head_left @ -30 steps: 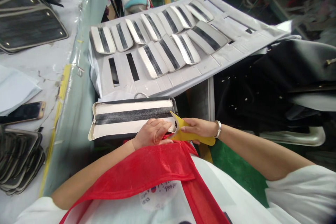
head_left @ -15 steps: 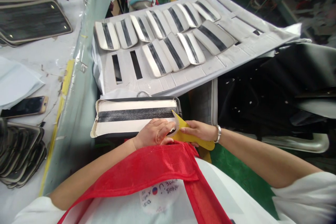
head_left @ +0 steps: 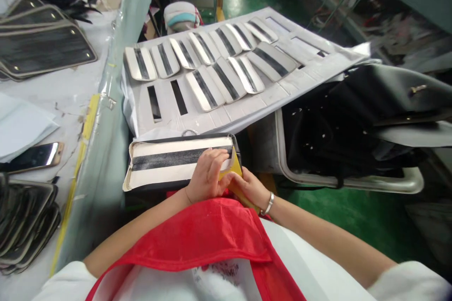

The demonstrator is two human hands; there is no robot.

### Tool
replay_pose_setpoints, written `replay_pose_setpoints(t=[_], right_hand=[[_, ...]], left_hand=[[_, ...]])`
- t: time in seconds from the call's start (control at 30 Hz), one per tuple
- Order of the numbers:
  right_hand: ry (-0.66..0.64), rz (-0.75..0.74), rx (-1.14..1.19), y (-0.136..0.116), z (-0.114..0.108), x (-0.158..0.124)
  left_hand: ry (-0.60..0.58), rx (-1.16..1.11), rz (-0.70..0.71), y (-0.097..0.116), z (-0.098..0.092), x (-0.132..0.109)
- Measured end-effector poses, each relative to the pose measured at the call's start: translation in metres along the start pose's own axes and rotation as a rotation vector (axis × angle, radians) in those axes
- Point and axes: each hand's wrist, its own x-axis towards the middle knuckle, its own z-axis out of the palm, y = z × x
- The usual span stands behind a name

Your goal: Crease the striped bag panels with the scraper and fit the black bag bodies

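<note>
A long cream-white panel (head_left: 162,178) with a black strip along its middle lies on a dark block in front of me. Over its right end rests my left hand (head_left: 208,174), fingers stretched out flat on the surface. My right hand (head_left: 251,189) is closed around a flat yellow scraper-like piece (head_left: 235,164) with a pointed corner. That corner touches the panel's right edge, close to my left fingertips. The two thumbs are near each other, and part of the yellow piece is hidden under my right hand.
Behind is a slanted grey board (head_left: 141,124) bearing several similar white panels (head_left: 206,89) with black strips. On the left table are dark flaps (head_left: 45,49), a phone (head_left: 33,156) and a stack of dark pieces (head_left: 26,225). A bin (head_left: 282,150) of black items stands right.
My right hand has moved left with the yellow piece, closer to my left hand. The yellow piece stands steeper at the panel's edge. My left fingers have straightened. The camera view has shifted.
</note>
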Motion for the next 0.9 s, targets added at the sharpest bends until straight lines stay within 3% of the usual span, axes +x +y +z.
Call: replay_pose_setpoints(t=[0.17,0.33,0.47,0.57,0.7,0.8,0.9], right_hand=[[0.039,0.079,-0.022,-0.001,0.014,-0.007],[-0.237,0.168,0.257,-0.002,0.006,-0.026],[-0.265,0.289,0.259,-0.001,-0.001,-0.026],[-0.408,0.396,0.278,-0.006,-0.007,-0.014],[-0.561,0.455,0.364,-0.009,-0.012,-0.003],[-0.525,0.425,0.403,-0.007,-0.005,-0.005],[-0.480,0.372,0.366,-0.010,0.004,-0.017]], left_hand=[[-0.126,0.296,-0.046,0.002,0.025,0.019],[-0.203,0.409,-0.078,0.000,0.029,0.020],[-0.260,0.468,-0.028,0.000,0.026,0.024],[-0.304,0.454,0.041,0.000,0.028,0.030],[-0.296,0.435,0.047,0.003,0.034,0.033],[-0.266,0.446,0.044,0.005,0.032,0.030],[-0.200,0.460,-0.010,0.001,0.016,0.022]])
